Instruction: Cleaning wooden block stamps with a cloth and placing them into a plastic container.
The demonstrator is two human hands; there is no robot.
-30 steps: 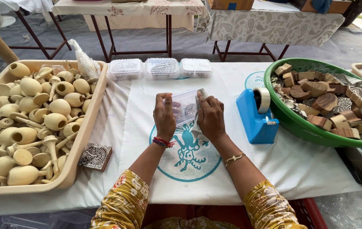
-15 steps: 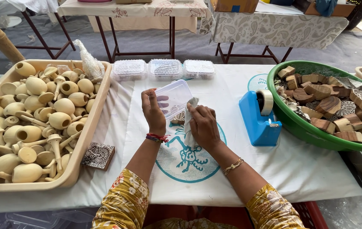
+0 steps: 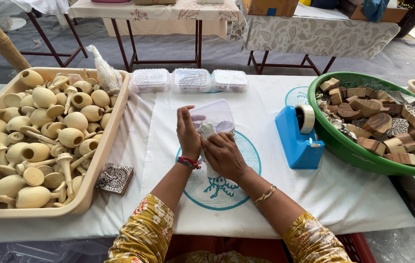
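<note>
My left hand [image 3: 188, 132] holds the near edge of a clear plastic box [image 3: 213, 113] that is tipped up on the white cloth. My right hand [image 3: 223, 153] grips a small pale wrapped object [image 3: 207, 129] at the mouth of the box. Both hands are over the blue printed circle [image 3: 222, 187] in the middle of the table. What lies inside the wrap is hidden.
A tan tray [image 3: 101, 160] full of pale wooden pieces stands at the left, with a carved printing block [image 3: 114, 178] beside it. A blue tape dispenser [image 3: 299, 136] and a green basin [image 3: 358, 156] of carved wooden blocks are at the right. Three lidded clear boxes [image 3: 189, 80] line the far side.
The clear box has come down closer to the cloth. My right hand has moved in against it with the wrapped object, and both hands now sit close together.
</note>
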